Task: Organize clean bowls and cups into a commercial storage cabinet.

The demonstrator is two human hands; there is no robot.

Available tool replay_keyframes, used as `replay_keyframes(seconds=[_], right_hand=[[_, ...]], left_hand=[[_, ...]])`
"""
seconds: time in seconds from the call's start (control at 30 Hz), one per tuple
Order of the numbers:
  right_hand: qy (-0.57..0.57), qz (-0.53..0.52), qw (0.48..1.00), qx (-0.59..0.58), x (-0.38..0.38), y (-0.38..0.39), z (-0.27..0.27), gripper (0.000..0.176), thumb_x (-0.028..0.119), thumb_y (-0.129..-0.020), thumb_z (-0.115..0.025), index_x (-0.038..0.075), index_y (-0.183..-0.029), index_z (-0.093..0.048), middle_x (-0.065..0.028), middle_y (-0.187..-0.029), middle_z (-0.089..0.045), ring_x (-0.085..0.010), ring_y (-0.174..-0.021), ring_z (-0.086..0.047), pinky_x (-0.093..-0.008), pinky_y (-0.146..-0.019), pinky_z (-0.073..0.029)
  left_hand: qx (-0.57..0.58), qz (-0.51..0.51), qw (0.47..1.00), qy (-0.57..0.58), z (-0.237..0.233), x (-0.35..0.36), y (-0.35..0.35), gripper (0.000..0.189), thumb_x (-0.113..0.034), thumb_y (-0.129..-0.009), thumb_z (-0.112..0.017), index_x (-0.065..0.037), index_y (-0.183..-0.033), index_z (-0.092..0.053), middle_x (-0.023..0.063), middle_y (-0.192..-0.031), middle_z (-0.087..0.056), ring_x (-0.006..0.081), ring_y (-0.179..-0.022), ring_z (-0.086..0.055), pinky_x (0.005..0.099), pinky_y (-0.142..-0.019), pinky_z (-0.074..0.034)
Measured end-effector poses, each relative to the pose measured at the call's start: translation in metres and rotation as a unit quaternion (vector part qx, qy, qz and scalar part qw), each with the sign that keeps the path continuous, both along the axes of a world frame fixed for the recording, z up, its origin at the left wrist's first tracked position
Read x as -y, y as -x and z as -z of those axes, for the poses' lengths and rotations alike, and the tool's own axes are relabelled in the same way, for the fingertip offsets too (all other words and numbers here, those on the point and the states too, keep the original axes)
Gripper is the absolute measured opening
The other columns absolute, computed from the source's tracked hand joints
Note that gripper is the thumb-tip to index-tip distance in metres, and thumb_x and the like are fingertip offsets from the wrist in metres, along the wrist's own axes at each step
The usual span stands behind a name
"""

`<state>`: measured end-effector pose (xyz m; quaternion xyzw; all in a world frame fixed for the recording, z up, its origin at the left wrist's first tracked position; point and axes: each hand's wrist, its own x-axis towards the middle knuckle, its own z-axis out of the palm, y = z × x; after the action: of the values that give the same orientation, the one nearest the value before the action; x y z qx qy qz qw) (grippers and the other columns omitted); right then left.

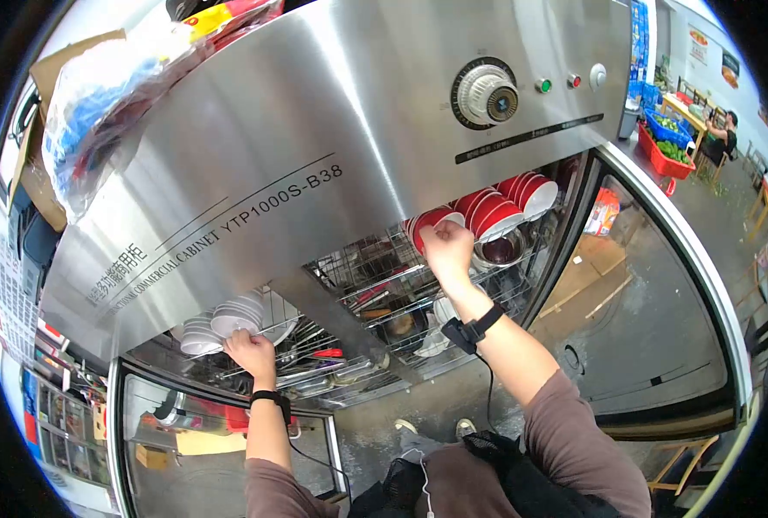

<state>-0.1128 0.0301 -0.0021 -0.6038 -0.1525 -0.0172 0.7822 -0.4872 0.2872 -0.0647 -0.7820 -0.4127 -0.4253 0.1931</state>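
My right hand [449, 249] reaches into the upper rack with its fingers closed on the rim of a red bowl [425, 226] with a white inside. More red bowls [496, 213] lean nested in a row just right of it. Lower on the left, my left hand [251, 353] has its fingers bent at the front of a stack of white bowls [237, 312]; they look closed on the nearest bowl's rim, though the fingertips are partly hidden. Another group of white bowls [199, 332] stands to its left. Both wrists wear black straps with cables.
The steel cabinet [254, 155] has a dial [488, 93] on its front panel and two open glass doors, the right door [652, 328] swung wide. Utensils [302, 345] and a dark pot [501, 248] fill the wire racks. Plastic bags [107, 112] lie on top. A person [723, 136] sits far right.
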Motion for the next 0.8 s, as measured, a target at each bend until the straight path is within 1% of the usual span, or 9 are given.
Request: replay_keyframes(seconds=[0.13, 0.2, 0.23, 0.33, 0.37, 0.4, 0.47, 0.6, 0.8], right_hand=[[0.024, 0.002, 0.995, 0.098, 0.021, 0.024, -0.019, 0.025, 0.011, -0.086, -0.076, 0.001, -0.069, -0.061, 0.0022, -0.055, -0.052, -0.0065, -0.054, -0.046, -0.0294, -0.05, -0.039], [0.045, -0.028, 0.987, 0.15, 0.029, 0.045, -0.034, 0.026, 0.012, -0.088, -0.076, 0.001, -0.07, -0.061, 0.0025, -0.056, -0.053, -0.0061, -0.054, -0.046, -0.0291, -0.05, -0.039], [0.101, -0.056, 0.971, 0.209, 0.029, 0.046, -0.029, 0.022, 0.013, -0.088, -0.077, 0.002, -0.075, -0.063, -0.0018, -0.058, -0.056, -0.0115, -0.051, -0.05, -0.0322, -0.05, -0.042], [0.182, -0.132, 0.891, 0.395, 0.016, 0.047, -0.036, 0.018, 0.014, -0.089, -0.077, 0.004, -0.079, -0.066, -0.008, -0.064, -0.062, -0.0234, -0.052, -0.059, -0.0373, -0.052, -0.047], [0.223, -0.134, 0.862, 0.436, 0.01, 0.05, -0.042, 0.015, 0.017, -0.09, -0.076, 0.005, -0.083, -0.069, -0.0126, -0.071, -0.067, -0.0335, -0.06, -0.066, -0.0423, -0.055, -0.052], [0.288, -0.142, 0.818, 0.477, 0.003, 0.046, -0.046, 0.019, 0.023, -0.092, -0.074, 0.006, -0.086, -0.072, -0.0122, -0.075, -0.07, -0.0354, -0.068, -0.07, -0.046, -0.062, -0.055], [0.275, -0.134, 0.753, 0.582, -0.019, 0.033, -0.048, 0.015, 0.021, -0.091, -0.076, 0.007, -0.094, -0.075, -0.0121, -0.071, -0.069, -0.0373, -0.062, -0.066, -0.0467, -0.061, -0.054], [0.441, -0.18, 0.648, 0.595, -0.059, 0.018, -0.059, 0.028, 0.026, -0.093, -0.072, 0.002, -0.107, -0.074, -0.0232, -0.106, -0.072, -0.044, -0.099, -0.068, -0.0522, -0.089, -0.054], [0.377, -0.155, 0.655, 0.636, -0.108, 0.049, -0.084, 0.026, 0.024, -0.091, -0.073, 0.001, -0.105, -0.073, -0.0218, -0.102, -0.072, -0.0416, -0.096, -0.068, -0.0504, -0.087, -0.054]], left_hand=[[0.023, 0.005, 0.998, -0.052, 0.002, -0.001, -0.002, 0.006, -0.003, -0.069, -0.061, -0.002, -0.073, -0.056, 0.0188, -0.086, -0.061, 0.043, -0.09, -0.056, 0.0568, -0.108, -0.042], [0.01, -0.004, 1.0, 0.027, 0.001, 0.0, 0.001, 0.012, -0.003, -0.07, -0.06, 0.0, -0.082, -0.062, 0.0206, -0.098, -0.065, 0.0446, -0.097, -0.057, 0.0588, -0.109, -0.041], [0.036, 0.017, 0.999, 0.001, 0.004, -0.001, 0.001, 0.012, -0.003, -0.07, -0.061, -0.001, -0.081, -0.061, 0.0199, -0.097, -0.065, 0.044, -0.097, -0.057, 0.0579, -0.108, -0.041], [0.065, 0.042, 0.997, 0.001, 0.006, -0.005, 0.0, 0.01, -0.004, -0.07, -0.061, -0.002, -0.08, -0.061, 0.0178, -0.096, -0.066, 0.0424, -0.097, -0.057, 0.0558, -0.106, -0.041], [0.081, 0.049, 0.995, -0.02, 0.01, -0.011, 0.0, 0.01, -0.006, -0.067, -0.063, -0.007, -0.075, -0.057, 0.0132, -0.085, -0.059, 0.039, -0.091, -0.057, 0.0585, -0.106, -0.042], [0.082, 0.053, 0.995, 0.008, 0.017, -0.017, 0.003, 0.011, -0.006, -0.066, -0.063, -0.007, -0.075, -0.057, 0.0119, -0.084, -0.059, 0.0384, -0.089, -0.057, 0.0583, -0.104, -0.042], [0.101, 0.077, 0.992, -0.019, 0.011, -0.015, 0.001, 0.011, -0.005, -0.066, -0.063, -0.007, -0.074, -0.056, 0.0117, -0.083, -0.059, 0.0382, -0.087, -0.056, 0.058, -0.103, -0.042], [0.085, 0.103, 0.991, 0.025, 0.011, -0.013, 0.009, 0.013, -0.005, -0.067, -0.065, -0.007, -0.079, -0.059, 0.0129, -0.088, -0.062, 0.0371, -0.088, -0.057, 0.0569, -0.1, -0.043], [0.084, 0.147, 0.985, 0.017, 0.01, -0.02, 0.019, 0.019, -0.011, -0.066, -0.071, -0.008, -0.082, -0.062, 0.0108, -0.091, -0.062, 0.0334, -0.089, -0.058, 0.0522, -0.091, -0.044]])
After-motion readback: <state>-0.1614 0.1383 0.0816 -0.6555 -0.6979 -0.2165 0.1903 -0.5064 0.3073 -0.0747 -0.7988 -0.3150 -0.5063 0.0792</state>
